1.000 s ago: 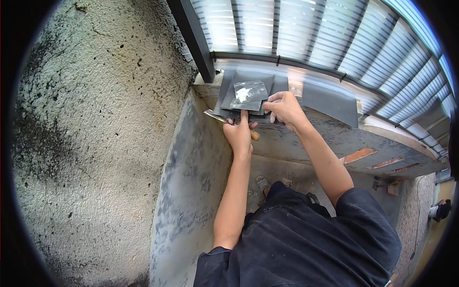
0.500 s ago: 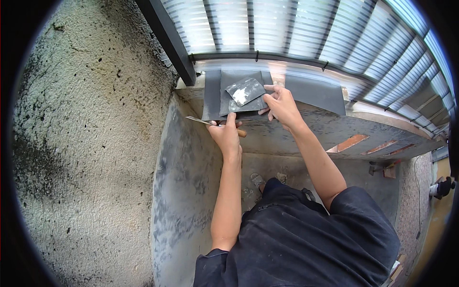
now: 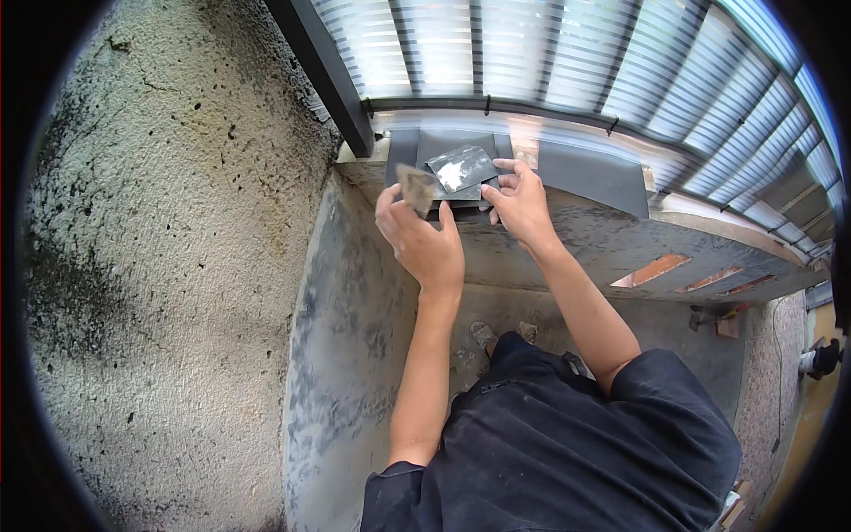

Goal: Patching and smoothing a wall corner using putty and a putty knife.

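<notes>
A small grey sheet (image 3: 483,168) with a smear of white paste on it rests at a slant over larger dark sheets on the ledge. My right hand (image 3: 521,204) grips its right edge between thumb and fingers. In my left hand (image 3: 424,244) is a putty knife (image 3: 417,188), its blade raised, dirty and blurred by motion beside the sheet's left edge. The fingers hide its handle.
A rough, stained wall (image 3: 186,266) rises on the left, and a dark metal post (image 3: 324,75) meets the ledge. Slatted translucent panels (image 3: 514,53) stand behind. Another dark sheet (image 3: 589,176) lies to the right. Below, the grey wall has slots (image 3: 651,270).
My left hand has lifted and turned the putty knife, so its blade now faces up near the sheet instead of lying flat toward the left. My right hand stays at the sheet's edge.
</notes>
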`<state>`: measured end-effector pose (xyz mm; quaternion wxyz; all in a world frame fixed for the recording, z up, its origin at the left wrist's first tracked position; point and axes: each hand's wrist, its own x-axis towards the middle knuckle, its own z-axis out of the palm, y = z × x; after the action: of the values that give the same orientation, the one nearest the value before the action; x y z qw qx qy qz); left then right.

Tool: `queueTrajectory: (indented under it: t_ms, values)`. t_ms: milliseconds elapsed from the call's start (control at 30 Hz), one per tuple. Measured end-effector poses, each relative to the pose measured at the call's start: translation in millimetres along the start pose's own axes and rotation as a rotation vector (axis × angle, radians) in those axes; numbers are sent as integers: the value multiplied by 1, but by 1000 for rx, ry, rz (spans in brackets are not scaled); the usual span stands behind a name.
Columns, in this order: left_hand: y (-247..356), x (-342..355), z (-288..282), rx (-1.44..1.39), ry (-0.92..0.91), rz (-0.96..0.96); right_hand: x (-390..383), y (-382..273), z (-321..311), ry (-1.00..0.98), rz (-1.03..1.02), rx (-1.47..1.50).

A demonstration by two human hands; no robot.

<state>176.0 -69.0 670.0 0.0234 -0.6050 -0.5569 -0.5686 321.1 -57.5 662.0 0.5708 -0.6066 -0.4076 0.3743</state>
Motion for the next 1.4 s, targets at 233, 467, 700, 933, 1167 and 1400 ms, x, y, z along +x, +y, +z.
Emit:
queueTrajectory:
  t_ms: [233, 467, 700, 933, 1167, 1400]
  values:
    - [-10, 23, 14, 24, -373, 344, -4, -6, 1, 34, 11, 29]
    - [-17, 54, 25, 50, -334, 359, -13, -11, -35, -100, 106, 185]
    - [-25, 62, 27, 12, -281, 166, -7, 12, -54, -197, 184, 376]
    - [-46, 43, 1, -98, -129, 265, -18, -9, -42, -114, 236, 401]
    - [-70, 16, -24, -124, -3, -25, -17, -10, -45, -86, 194, 599]
    - [-76, 14, -20, 23, -191, 129, 12, 20, -69, -340, 392, 1125]
